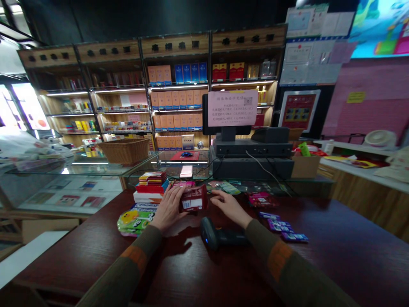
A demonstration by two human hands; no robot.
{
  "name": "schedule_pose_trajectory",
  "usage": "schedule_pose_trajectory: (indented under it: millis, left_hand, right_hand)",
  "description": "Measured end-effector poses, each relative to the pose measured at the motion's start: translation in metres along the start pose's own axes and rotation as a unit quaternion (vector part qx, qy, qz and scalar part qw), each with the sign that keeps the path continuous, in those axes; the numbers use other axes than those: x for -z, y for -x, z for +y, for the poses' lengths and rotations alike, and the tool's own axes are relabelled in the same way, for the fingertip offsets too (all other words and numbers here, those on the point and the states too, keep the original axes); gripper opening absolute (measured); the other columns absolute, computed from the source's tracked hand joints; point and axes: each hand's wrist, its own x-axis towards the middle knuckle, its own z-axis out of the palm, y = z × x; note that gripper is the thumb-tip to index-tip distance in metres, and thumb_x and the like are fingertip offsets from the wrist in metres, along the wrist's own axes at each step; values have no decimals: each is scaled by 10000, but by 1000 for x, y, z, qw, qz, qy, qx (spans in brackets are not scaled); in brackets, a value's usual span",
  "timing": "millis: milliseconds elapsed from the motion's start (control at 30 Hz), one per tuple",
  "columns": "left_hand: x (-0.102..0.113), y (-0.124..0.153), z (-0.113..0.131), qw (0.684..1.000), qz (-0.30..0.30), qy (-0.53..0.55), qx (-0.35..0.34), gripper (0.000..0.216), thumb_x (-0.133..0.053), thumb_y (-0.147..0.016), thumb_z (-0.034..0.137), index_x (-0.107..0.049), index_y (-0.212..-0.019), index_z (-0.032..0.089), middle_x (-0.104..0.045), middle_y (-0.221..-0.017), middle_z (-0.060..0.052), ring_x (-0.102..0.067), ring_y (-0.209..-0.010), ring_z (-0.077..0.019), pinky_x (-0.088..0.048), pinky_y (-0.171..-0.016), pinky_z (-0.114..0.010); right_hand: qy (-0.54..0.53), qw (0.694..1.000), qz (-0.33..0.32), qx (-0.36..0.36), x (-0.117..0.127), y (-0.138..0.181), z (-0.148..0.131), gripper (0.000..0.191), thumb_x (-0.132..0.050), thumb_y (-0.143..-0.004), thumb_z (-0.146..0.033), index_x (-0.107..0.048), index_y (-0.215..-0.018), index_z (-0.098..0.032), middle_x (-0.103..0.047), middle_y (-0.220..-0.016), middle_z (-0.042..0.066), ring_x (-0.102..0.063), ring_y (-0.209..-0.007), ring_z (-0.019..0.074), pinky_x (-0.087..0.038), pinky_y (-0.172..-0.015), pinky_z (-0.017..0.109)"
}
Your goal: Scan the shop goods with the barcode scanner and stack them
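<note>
My left hand [170, 206] is closed around the left side of a dark red snack packet [194, 199], whose white barcode label faces me. Just right of the packet, my right hand [231, 207] has its fingers loosely bent and apart, with nothing visible in them. Below that hand a black barcode scanner [220, 236] lies on the brown counter [179, 277]. Beside my left wrist are a green snack bag [132, 221] and a stack of red, white and yellow boxes [151, 187]. Several purple candy packs [281, 226] lie to the right of my right hand.
A pink-red packet [262, 199] lies at the counter's back right. Behind stand a monitor with a pink paper sign [232, 108] and a black cash drawer [252, 167]. A wicker basket [124, 151] sits on the glass case [73, 187] at left. Cables run along the back.
</note>
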Motion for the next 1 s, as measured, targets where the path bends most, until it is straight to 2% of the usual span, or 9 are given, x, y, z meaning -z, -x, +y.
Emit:
schedule_pose_trajectory:
  millis: [133,300,433,567,700,867,1000]
  left_hand:
    - [0,-1,3,1000,3,11,-12,968,-710,-800,464,-189,-1549,142,-512,-1420,-176,-440,-1368,-320,-260,-1212,-564]
    - [1,-1,6,999,1,35,-12,955,-697,-809,464,-192,-1559,161,-498,-1442,-162,-433,-1373,-314,-265,-1212,-555]
    - [2,-2,10,999,-2,37,-8,970,-714,-796,443,-186,-1566,177,-489,-1439,-151,-431,-1367,-317,-246,-1219,-554]
    - [2,-4,12,999,-4,40,0,957,-742,-775,389,-217,-1556,218,-474,-1435,-135,-414,-1372,-325,-229,-1220,-567]
    - [-1,-5,12,997,13,65,31,932,-754,-769,356,-248,-1543,244,-413,-1469,-144,-331,-1431,-350,-279,-1202,-560]
    - [-2,-7,12,990,24,104,97,985,-778,-756,326,-199,-1551,277,-260,-1581,-153,-319,-1456,-343,-362,-1162,-521]
    - [-1,-12,12,978,51,125,160,1064,-804,-729,349,-142,-1559,283,-316,-1559,-162,-366,-1435,-340,-393,-1128,-511]
  right_hand:
    - [-37,999,-10,11,-10,-13,-3,434,-607,-845,-340,-647,-1243,-173,-752,-971,69,-688,-907,227,-515,-883,380]
    - [-86,996,-31,2,-11,-15,-5,329,-655,-777,-314,-711,-1063,-162,-732,-803,37,-658,-711,200,-520,-739,338]
    - [-120,992,-42,-10,-10,-13,-4,249,-698,-719,-317,-721,-917,-168,-746,-873,46,-674,-781,210,-517,-777,333]
    - [-103,994,-27,-14,-7,-11,-9,177,-710,-700,-317,-716,-816,-183,-744,-829,25,-672,-766,207,-516,-764,327]
    - [-83,996,-28,11,-2,-9,-24,159,-704,-717,-319,-739,-773,-175,-747,-787,26,-665,-742,205,-496,-752,319]
    - [-42,997,-25,55,2,-8,-41,202,-678,-763,-342,-775,-820,-175,-768,-837,41,-673,-798,223,-480,-790,328]
    - [-18,997,11,80,0,-9,-46,200,-659,-782,-345,-769,-818,-182,-768,-856,43,-673,-821,223,-476,-809,327]
